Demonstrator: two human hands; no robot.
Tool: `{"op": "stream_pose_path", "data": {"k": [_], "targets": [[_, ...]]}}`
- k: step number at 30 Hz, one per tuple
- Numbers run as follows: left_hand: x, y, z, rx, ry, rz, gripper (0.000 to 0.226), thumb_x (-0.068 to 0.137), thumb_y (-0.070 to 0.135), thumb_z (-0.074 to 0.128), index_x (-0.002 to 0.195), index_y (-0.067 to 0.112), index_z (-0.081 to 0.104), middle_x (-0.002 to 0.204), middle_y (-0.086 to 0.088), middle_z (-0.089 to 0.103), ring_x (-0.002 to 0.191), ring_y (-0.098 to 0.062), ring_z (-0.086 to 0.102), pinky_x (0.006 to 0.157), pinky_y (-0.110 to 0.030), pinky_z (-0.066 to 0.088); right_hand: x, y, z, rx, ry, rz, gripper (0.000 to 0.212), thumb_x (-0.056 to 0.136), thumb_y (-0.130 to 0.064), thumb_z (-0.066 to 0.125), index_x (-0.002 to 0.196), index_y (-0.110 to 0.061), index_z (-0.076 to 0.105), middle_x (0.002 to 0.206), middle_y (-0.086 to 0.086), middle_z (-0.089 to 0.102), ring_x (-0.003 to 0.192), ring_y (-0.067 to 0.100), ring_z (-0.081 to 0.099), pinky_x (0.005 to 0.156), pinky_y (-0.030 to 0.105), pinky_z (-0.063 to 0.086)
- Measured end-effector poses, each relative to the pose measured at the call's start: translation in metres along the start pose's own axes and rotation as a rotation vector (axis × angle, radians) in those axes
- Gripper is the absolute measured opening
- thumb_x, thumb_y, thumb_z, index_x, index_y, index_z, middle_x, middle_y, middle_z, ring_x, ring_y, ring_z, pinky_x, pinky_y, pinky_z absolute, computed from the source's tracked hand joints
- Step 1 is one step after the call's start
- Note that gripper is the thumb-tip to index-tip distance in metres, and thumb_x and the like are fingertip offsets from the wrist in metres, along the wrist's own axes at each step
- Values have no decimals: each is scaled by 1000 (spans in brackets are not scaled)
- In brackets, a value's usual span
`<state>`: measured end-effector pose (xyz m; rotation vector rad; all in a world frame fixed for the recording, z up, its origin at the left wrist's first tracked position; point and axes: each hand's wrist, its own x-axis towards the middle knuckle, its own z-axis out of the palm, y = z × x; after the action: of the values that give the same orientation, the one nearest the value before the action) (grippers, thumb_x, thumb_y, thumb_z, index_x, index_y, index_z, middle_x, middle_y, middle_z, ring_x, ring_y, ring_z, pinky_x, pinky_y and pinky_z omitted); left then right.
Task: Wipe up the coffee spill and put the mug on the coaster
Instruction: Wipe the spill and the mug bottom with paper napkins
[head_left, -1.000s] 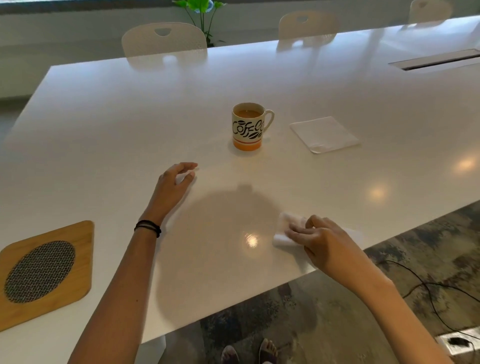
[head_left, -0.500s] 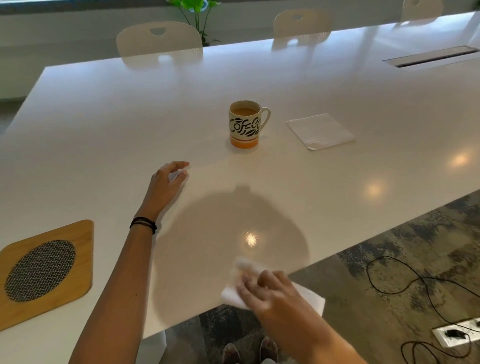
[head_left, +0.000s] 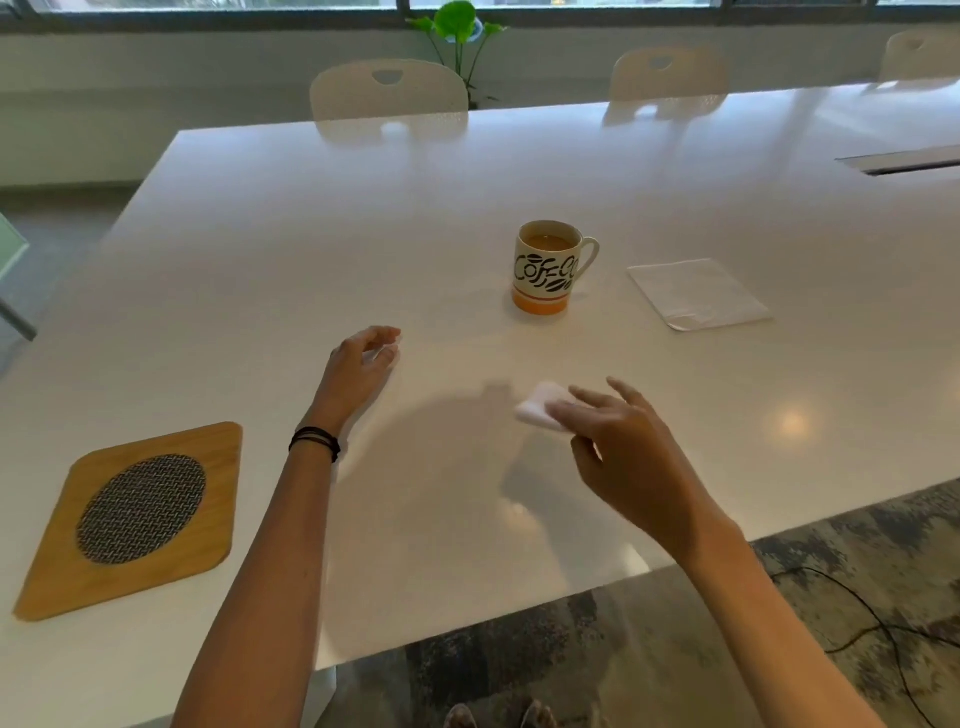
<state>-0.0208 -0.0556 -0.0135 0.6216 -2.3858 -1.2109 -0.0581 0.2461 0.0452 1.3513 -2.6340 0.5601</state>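
Observation:
A white mug with black lettering and an orange base stands upright mid-table, coffee inside, handle to the right. The wooden coaster with a dark woven oval lies at the near left. My right hand holds a folded white tissue just above the table, in front of the mug. My left hand rests on the table left of the mug, fingers loosely curled, holding nothing. No coffee stain shows on the glossy white table.
A second folded white napkin lies right of the mug. Chairs line the far edge, with a green plant behind them. A cable slot is at the far right. Black cords run over the carpet below.
My right hand carried the tissue from the near table edge up and right toward the middle, closer to the mug. My left hand stayed put, its fingers curling slightly.

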Motion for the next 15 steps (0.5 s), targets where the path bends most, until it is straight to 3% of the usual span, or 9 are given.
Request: {"op": "stream_pose_path", "data": {"k": [2,4,6,8,12,15], "targets": [[0,2,2,-3,2,9,24,93,15,52,114,10,62,116,-7,65,110,-18,58,95,-25,40,13,6,14,-15,-73,63,37,86,3,47,116,-11,63,116,14,67,109,30,62,105,40,40],[-1,3,4,-4,2,17,22,93,16,53,112,12,62,114,-6,66,107,-17,59,96,-26,42,17,6,24,-14,-111,89,36,87,-2,44,116,-14,62,109,13,70,93,31,66,84,40,53],[-1,4,7,1,2,27,20,92,17,54,110,15,63,113,-4,67,106,-16,60,97,-29,43,13,1,34,-70,-146,51,33,86,-5,44,113,-14,61,106,10,71,87,27,68,75,35,54],[-1,4,8,-1,5,35,20,92,17,54,110,16,63,112,-4,67,106,-16,60,98,-31,45,8,-7,44,-121,-158,-21,30,88,-5,46,115,-9,59,114,12,68,92,22,69,75,31,55],[-1,8,14,-31,0,65,20,93,17,53,110,17,63,111,0,66,103,-14,61,96,-28,45,-1,-28,52,-66,-267,-95,38,95,-10,39,133,-8,42,138,15,49,120,23,55,96,35,47],[-1,15,21,-90,-51,97,21,93,15,53,112,15,62,110,0,66,103,-15,61,95,-25,44,-10,-47,47,98,-281,-198,38,91,-8,38,126,-14,53,126,11,62,97,23,67,85,37,55]]}}
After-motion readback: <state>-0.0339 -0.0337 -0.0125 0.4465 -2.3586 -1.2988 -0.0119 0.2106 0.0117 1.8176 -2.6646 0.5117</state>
